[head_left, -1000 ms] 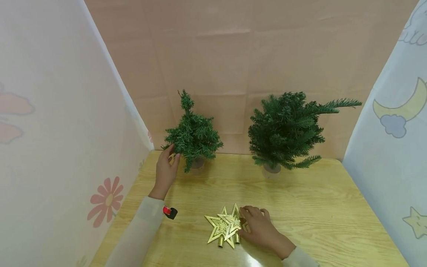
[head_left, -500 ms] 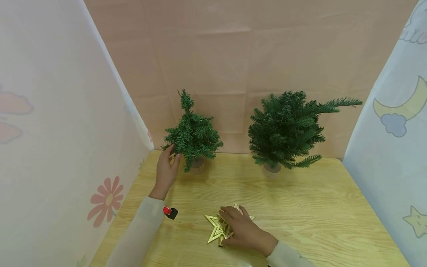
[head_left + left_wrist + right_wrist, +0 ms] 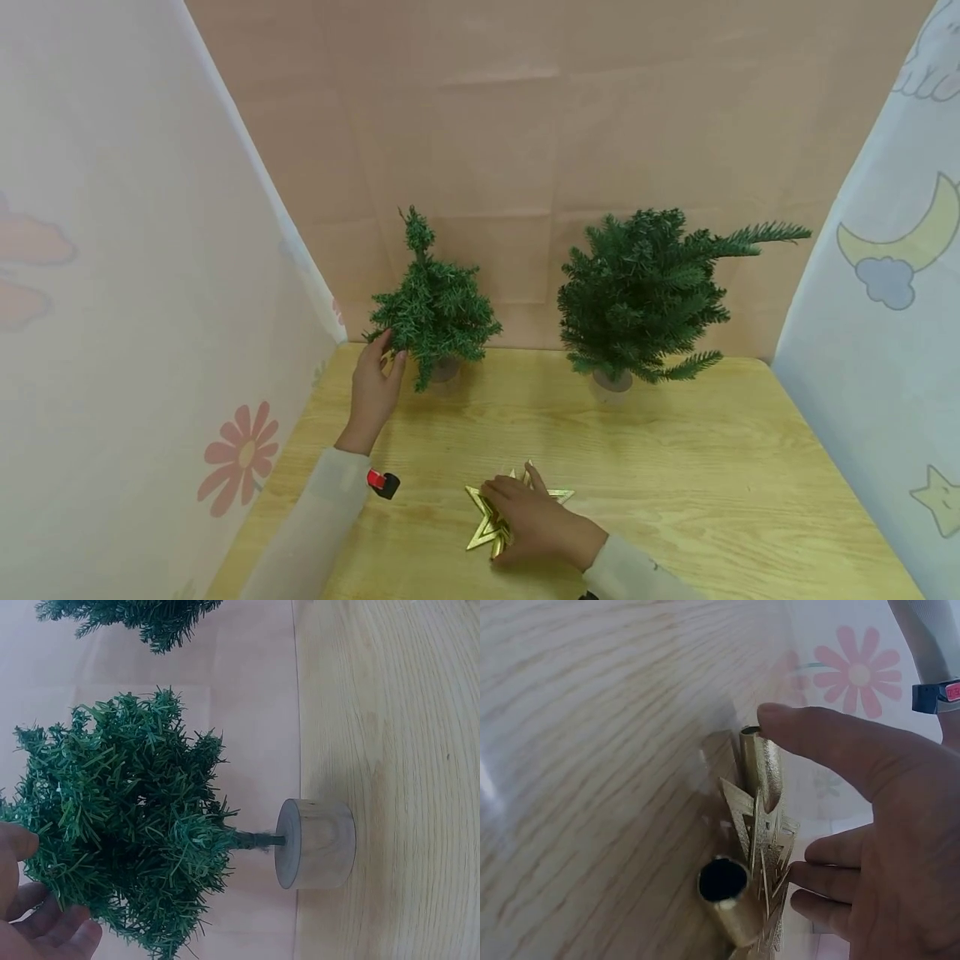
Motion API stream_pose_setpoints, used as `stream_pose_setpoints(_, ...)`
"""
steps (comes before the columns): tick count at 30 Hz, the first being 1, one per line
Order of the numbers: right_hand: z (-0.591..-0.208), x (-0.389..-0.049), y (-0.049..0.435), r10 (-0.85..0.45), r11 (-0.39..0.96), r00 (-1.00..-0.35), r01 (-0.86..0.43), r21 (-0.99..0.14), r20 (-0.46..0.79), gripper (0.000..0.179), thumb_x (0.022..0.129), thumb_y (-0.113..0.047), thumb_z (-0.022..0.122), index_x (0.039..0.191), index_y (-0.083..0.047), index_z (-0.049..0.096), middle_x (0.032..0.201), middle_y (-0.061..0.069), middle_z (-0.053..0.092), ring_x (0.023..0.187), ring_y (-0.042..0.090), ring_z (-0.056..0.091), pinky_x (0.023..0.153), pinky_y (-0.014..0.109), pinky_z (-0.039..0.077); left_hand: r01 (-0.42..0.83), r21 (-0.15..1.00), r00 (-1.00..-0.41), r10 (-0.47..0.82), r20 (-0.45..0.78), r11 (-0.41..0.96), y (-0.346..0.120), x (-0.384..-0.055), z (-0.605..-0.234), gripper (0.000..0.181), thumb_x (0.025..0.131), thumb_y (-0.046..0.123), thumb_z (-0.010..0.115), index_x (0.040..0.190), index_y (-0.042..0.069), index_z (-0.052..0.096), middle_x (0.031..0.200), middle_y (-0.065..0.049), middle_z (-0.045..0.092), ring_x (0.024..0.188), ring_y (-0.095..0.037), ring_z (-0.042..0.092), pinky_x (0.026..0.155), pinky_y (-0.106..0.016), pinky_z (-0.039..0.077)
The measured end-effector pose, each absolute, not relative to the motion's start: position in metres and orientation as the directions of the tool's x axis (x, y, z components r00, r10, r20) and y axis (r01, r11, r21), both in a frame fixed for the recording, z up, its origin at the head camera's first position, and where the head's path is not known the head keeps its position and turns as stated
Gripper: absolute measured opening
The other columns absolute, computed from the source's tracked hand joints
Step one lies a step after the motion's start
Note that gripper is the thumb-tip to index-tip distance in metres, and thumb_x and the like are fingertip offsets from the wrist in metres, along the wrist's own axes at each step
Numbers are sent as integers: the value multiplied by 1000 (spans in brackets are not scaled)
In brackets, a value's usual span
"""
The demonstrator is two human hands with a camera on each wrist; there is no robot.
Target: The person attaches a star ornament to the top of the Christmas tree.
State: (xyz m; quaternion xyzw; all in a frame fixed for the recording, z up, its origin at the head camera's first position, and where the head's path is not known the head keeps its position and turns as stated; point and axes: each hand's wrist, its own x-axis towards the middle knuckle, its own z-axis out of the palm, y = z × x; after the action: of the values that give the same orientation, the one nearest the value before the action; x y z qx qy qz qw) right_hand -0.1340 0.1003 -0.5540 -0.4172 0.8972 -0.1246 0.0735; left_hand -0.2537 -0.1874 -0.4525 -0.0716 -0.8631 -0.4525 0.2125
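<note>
Two gold star tree toppers lie overlapping near the front of the table. My right hand [image 3: 532, 521] covers much of them and grips the left star tree topper [image 3: 477, 507], with a point of the other star [image 3: 561, 495] showing to its right. In the right wrist view, my thumb lies at one gold socket [image 3: 763, 765] and the other fingers reach the star's points; the second socket [image 3: 731, 896] is nearer the camera. My left hand [image 3: 373, 387] touches the lower left branches of the small Christmas tree [image 3: 435, 308], fingers loosely bent around a visible gap.
A fuller Christmas tree [image 3: 641, 292] stands at the back right, one branch sticking out toward the right wall. The small tree's round wooden base [image 3: 319, 844] stands on the table [image 3: 675, 467]. A peach cloth backdrop [image 3: 480, 125] hangs behind.
My right hand has moved left from the right star over to the left one, which has shifted slightly right. My left hand stays at the small tree.
</note>
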Motion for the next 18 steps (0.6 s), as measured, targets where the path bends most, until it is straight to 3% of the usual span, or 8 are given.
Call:
stream_pose_setpoints(8, -551, -133, 98, -767, 625, -640, -737, -259, -31, 99, 75, -68, 70, 147, -6, 42, 146, 3, 44, 133, 20, 42, 105, 71, 14, 322, 752, -898, -66, 435, 575, -188, -255, -454, 54, 102, 25, 55, 149, 4, 38, 142, -20, 43, 129, -34, 45, 102, -49, 43)
stream_pose_setpoints(18, -556, -133, 92, -775, 616, -631, -753, -232, -9, 101, 75, -70, 69, 147, -5, 41, 145, 3, 44, 132, 19, 41, 102, 74, 18, 300, 758, -908, -71, 413, 579, -186, -255, -455, 54, 103, 29, 52, 149, 6, 38, 144, -19, 43, 130, -32, 45, 103, -46, 43)
